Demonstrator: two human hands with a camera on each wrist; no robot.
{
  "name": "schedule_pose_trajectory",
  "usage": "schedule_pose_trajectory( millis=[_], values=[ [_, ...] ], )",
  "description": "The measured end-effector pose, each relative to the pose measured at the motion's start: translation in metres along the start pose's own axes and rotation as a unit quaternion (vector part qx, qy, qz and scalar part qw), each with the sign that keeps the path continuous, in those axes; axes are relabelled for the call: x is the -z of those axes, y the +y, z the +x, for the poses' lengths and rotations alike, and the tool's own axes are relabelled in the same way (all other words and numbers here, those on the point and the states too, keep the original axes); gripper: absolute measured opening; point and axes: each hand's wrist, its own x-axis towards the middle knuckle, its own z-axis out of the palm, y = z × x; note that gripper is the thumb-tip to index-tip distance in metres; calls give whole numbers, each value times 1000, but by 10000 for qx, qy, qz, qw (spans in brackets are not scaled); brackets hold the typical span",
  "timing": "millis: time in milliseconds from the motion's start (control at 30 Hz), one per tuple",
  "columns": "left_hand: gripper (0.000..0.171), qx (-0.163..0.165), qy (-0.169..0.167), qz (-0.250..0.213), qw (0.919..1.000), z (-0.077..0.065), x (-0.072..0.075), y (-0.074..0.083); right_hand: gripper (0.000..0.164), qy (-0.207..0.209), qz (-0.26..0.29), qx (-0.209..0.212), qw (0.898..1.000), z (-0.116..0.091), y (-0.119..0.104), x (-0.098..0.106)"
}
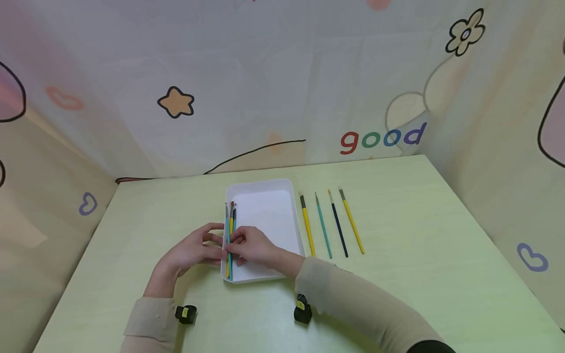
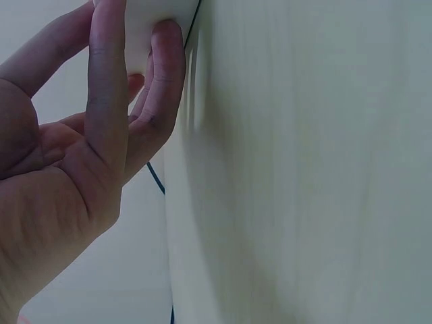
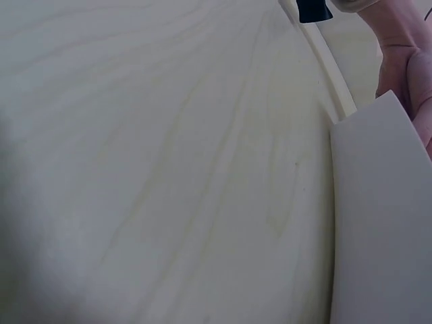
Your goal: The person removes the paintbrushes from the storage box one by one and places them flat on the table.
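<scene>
A white tray (image 1: 273, 211) lies on the table, with several slim paintbrushes along its left wall. My left hand (image 1: 196, 250) is at that left wall, fingers loosely bent and spread; in the left wrist view its fingertips touch the outside of the tray (image 2: 145, 34). My right hand (image 1: 253, 245) reaches in over the tray and pinches a teal paintbrush (image 1: 230, 267) between thumb and fingers. Beside it are a yellow paintbrush (image 1: 231, 223) and a dark-tipped one (image 1: 235, 215), partly hidden by the right hand. The right wrist view shows mainly the tray's outer wall (image 3: 381, 223).
Right of the tray, paintbrushes lie side by side: a yellow one (image 1: 307, 225), a teal one (image 1: 323, 225), a navy one (image 1: 339, 223) and another yellow one (image 1: 351, 220). A printed curtain (image 1: 265, 73) stands behind the pale wooden table (image 1: 419, 255).
</scene>
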Motion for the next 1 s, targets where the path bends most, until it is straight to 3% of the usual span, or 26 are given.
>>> schedule_pose_trajectory(
  millis=[400,767,1000],
  values=[
    [76,107,18,-47,9999,-2,-1,4,16,202,43,-150,9997,-3,-3,-2],
    [78,95,60,-47,9999,-6,-1,8,17,126,112,-114,9998,-3,-5,-3],
    [78,79,99,-38,9999,-6,-1,6,18,52,436,-59,9990,-4,-4,-2]
  ],
)
